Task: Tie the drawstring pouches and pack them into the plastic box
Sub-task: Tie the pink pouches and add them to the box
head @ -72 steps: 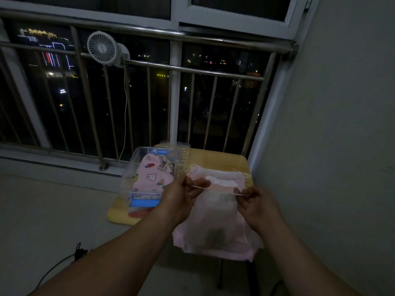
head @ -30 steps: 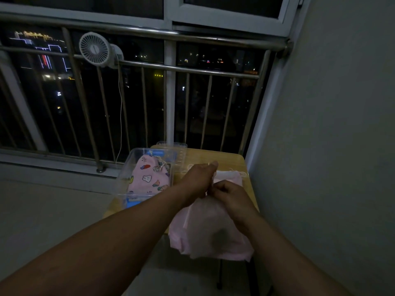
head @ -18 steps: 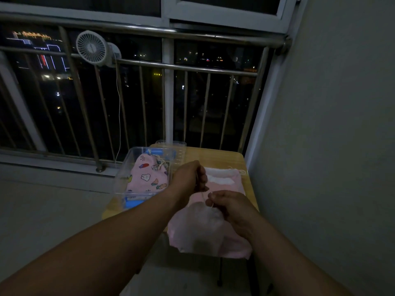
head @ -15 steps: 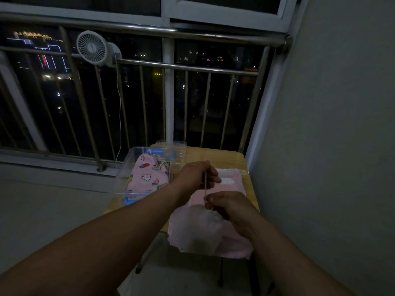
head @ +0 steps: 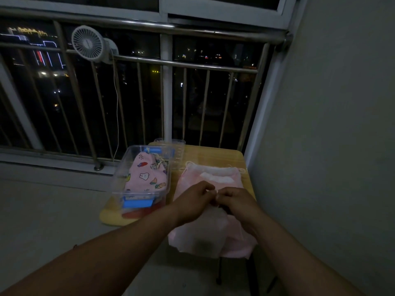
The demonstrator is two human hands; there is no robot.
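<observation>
The left hand (head: 195, 201) and right hand (head: 237, 202) met knuckle to knuckle over the pale pouch (head: 208, 231) atop the pink pile beside the plastic box (head: 143, 174). Fingertips seemingly pinched its drawstring, though dimness hid it. The pouch hung toward the person. Half a second before, the left hand was raised higher, drawing the string upward.

On my table (head: 215, 153), the plastic box (head: 119, 180) sits left with a printed pouch (head: 147, 177) inside; the pouch pile (head: 211, 210) lies right
</observation>
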